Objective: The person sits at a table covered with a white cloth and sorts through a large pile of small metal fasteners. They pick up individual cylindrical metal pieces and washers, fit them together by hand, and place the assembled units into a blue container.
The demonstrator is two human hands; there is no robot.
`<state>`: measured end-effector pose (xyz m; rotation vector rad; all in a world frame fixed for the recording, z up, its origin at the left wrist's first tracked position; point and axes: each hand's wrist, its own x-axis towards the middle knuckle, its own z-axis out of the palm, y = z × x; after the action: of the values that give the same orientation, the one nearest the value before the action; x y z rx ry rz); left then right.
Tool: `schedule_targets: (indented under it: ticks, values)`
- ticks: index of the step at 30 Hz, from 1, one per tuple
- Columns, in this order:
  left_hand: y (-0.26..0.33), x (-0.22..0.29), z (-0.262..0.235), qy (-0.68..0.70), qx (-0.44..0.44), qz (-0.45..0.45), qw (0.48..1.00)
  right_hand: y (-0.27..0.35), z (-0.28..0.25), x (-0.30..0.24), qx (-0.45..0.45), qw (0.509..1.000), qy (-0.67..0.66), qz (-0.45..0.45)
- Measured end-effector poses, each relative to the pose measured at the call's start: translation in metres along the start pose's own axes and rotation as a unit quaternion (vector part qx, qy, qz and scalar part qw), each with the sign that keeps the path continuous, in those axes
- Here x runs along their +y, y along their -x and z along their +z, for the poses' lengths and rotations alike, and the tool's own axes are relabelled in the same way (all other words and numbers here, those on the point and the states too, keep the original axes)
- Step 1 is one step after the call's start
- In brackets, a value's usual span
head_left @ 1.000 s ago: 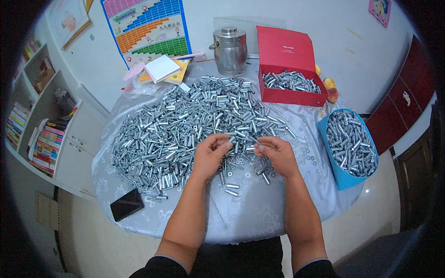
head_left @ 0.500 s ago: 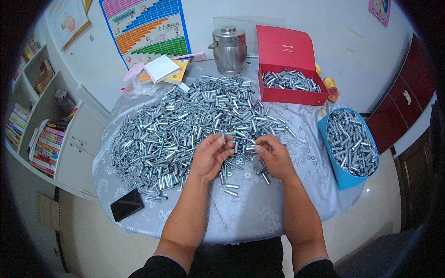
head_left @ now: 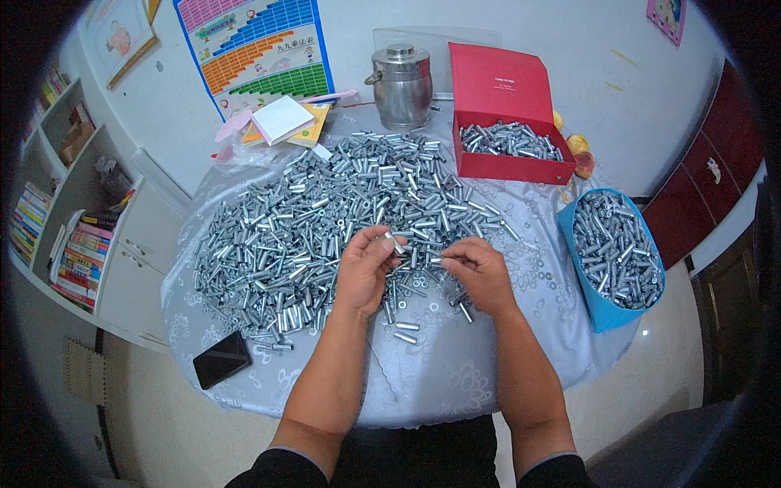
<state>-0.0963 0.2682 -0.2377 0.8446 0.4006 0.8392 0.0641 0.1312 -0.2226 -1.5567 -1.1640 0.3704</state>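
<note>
My left hand [head_left: 366, 267] is closed in a pinch on a short, shiny metal sleeve [head_left: 395, 242], which tilts up between thumb and fingers. Facing it, my right hand [head_left: 480, 272] has its fingertips pressed together at a small metal piece, too small to make out and partly lost against the parts behind. Both hands hover over the near edge of a broad heap of metal sleeves and bolts [head_left: 325, 215]. Several washers and a few loose sleeves [head_left: 407, 327] lie on the cloth just below and between my hands.
A red box [head_left: 512, 169] and a blue bin [head_left: 606, 313], both holding metal parts, stand at the right. Behind the heap is a lidded steel pot [head_left: 403, 89]. A black phone [head_left: 222, 360] lies at the front left of the cloth-covered table [head_left: 439, 382]. Notepads [head_left: 283, 120] sit at the back.
The sleeve in my left hand has tipped, and that hand has turned slightly. My right hand has drawn a little left, its fingers pressed closer together.
</note>
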Motion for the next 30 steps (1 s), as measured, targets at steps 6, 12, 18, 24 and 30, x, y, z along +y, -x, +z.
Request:
schedule_targets:
  ticks: [6, 12, 18, 24, 30]
  values:
    - [0.001, -0.001, 0.006, -0.038, -0.007, -0.002, 0.999, 0.001, 0.003, 0.010, 0.008, 0.999, -0.021, -0.040]
    - [0.002, -0.004, 0.009, -0.058, -0.020, -0.006, 0.998, 0.002, 0.005, 0.004, 0.002, 1.000, -0.010, -0.025]
    - [0.003, -0.005, 0.011, -0.112, -0.027, 0.003, 0.993, 0.003, 0.005, 0.007, 0.003, 0.999, -0.006, -0.040]
    - [0.004, -0.006, 0.011, -0.144, -0.035, -0.005, 0.989, 0.003, 0.007, 0.006, 0.002, 0.997, -0.063, 0.034]
    - [0.003, -0.008, 0.010, -0.121, 0.000, -0.033, 0.992, 0.002, 0.006, 0.016, -0.033, 0.968, -0.218, 0.117]
